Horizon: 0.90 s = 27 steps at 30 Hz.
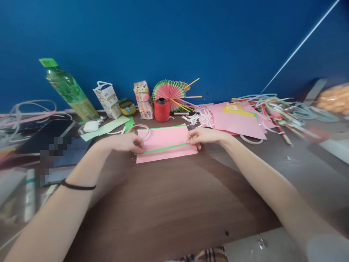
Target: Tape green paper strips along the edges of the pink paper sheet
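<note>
A sheet of pink paper (163, 137) lies flat on the dark wooden desk in front of me. Across its lower part runs a narrow green paper strip (166, 148), slightly slanted. The strip's left end is pinched in my left hand (129, 142), its right end in my right hand (201, 136). Along the sheet's far edge shows a second green strip (160, 127). Beside my left fingers, a ring-shaped tape roll (147, 134) overlaps the sheet's left side. My fingertips partly cover both ends of the nearer strip.
Behind the sheet stand a red thread spool (161, 111), a paper fan (170, 89) and two cartons. A green bottle (71, 91) is at the left, near a phone (45, 136). Pink sheets (236, 122), white paper scraps (200, 116) and tangled strips (275, 109) lie right.
</note>
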Each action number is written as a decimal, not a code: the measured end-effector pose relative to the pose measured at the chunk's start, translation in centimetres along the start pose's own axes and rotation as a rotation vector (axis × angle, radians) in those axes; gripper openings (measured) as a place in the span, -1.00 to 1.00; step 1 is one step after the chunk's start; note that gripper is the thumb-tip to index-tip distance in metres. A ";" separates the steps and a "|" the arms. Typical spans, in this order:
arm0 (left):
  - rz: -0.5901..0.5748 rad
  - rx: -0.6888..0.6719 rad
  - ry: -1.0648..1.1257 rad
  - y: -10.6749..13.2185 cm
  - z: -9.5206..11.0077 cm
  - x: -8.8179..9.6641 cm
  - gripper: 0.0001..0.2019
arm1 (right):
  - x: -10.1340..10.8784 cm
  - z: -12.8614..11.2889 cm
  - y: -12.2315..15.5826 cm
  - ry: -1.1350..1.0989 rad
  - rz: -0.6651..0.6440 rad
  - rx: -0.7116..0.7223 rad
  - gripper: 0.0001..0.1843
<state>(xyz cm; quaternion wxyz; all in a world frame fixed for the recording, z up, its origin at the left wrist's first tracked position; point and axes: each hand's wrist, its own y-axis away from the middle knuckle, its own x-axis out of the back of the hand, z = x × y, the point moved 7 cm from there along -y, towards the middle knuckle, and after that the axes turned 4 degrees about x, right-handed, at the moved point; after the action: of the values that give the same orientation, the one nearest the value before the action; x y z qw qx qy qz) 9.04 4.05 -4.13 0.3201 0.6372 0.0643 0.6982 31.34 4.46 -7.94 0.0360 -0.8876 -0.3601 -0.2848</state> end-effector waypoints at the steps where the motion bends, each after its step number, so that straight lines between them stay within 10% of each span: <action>1: -0.036 -0.014 0.000 0.1 0.3 -0.3 -0.69 | -0.1 0.0 0.2 0.010 -0.038 -0.020 -0.76; 27: -0.076 0.042 -0.066 0.4 1.2 -1.2 -0.82 | -1.1 -0.2 0.4 0.353 -0.109 -0.115 -0.76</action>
<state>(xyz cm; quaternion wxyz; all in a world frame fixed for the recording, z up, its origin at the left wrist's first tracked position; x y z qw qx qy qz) 9.97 2.70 -4.76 0.3347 0.6634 0.0926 0.6627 30.84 3.45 -8.27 0.0325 -0.8036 -0.3792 -0.4576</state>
